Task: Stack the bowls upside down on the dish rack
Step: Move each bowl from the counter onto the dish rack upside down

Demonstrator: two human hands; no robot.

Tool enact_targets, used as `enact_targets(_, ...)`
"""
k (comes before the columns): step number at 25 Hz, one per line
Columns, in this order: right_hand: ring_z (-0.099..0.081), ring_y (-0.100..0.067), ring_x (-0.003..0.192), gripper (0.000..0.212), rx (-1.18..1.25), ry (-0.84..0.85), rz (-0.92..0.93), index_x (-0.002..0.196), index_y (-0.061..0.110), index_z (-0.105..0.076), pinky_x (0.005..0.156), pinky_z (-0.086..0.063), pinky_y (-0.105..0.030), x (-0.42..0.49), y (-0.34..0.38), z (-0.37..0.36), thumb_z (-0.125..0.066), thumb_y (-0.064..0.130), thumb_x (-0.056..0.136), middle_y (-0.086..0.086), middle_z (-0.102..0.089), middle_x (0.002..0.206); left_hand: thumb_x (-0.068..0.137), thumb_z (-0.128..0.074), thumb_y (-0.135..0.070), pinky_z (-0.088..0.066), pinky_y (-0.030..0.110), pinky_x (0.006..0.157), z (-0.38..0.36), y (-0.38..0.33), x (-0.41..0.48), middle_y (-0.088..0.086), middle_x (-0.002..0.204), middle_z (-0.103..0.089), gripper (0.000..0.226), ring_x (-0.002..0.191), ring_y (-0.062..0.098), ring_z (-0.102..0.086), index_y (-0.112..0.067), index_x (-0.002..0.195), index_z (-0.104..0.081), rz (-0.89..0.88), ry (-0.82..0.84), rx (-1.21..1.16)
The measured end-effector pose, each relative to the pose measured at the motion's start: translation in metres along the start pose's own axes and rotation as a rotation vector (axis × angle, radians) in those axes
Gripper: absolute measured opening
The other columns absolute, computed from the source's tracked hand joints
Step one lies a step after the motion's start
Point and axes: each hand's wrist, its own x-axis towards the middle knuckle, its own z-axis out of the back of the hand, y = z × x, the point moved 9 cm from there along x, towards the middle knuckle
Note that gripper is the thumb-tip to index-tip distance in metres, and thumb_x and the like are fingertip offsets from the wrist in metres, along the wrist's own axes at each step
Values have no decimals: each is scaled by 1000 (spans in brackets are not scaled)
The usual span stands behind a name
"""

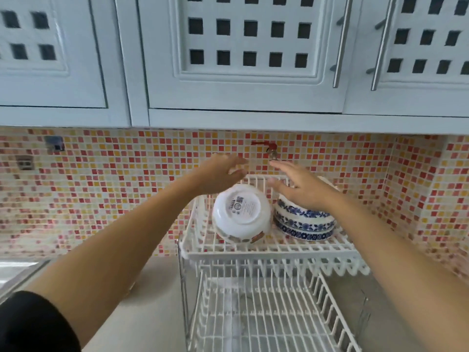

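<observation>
Hovering spread and empty, the left hand (218, 174) and right hand (302, 189) flank the dish rack (266, 251), where a white bowl (241, 213) sits inverted beside a blue-patterned stack (304, 219), suggesting stacking is nearly done.

White bowl (239, 212) inverted beside blue-patterned bowls (303, 219), rack (269, 250).
</observation>
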Motion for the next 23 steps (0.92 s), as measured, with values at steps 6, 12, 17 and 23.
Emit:
enact_targets(6, -18, -16, 145, 58, 126, 12, 153, 149, 19, -22, 117, -17, -35, 19, 153, -89, -32, 44, 98, 1, -20, 158, 100, -37, -34, -41, 35, 102, 49, 112, -124, 8, 140, -54, 44, 127, 27, -52, -9, 133, -52, 171, -19, 63)
enact_targets(12, -15, -19, 147, 61, 217, 129, 133, 150, 16, -15, 117, -15, -34, 39, 248, -197, -32, 44, 98, -3, -13, 160, 99, -37, -36, -42, 33, 100, 41, 233, -231, 10, 141, -53, 47, 126, 28, -53, -8, 136, -50, 454, 59, 16)
enact_targets(17, -32, -24, 141, 63, 311, 318, 9, 149, 10, -17, 115, -27, -38, 66, 261, -304, -34, 43, 98, -10, -22, 157, 99, -38, -36, -38, 38, 106, -17, 329, -294, 12, 139, -54, 47, 126, 31, -51, -5, 131, -53, 658, 150, -39)
enact_targets(23, -44, -30, 130, 56, 399, 411, -283, 139, 7, -38, 103, -39, -38, 100, 206, -431, -39, 43, 96, -12, -44, 145, 98, -39, -38, -37, 37, 106, -116, 401, -327, 16, 141, -51, 52, 129, 32, -48, -5, 137, -46, 908, 198, -208)
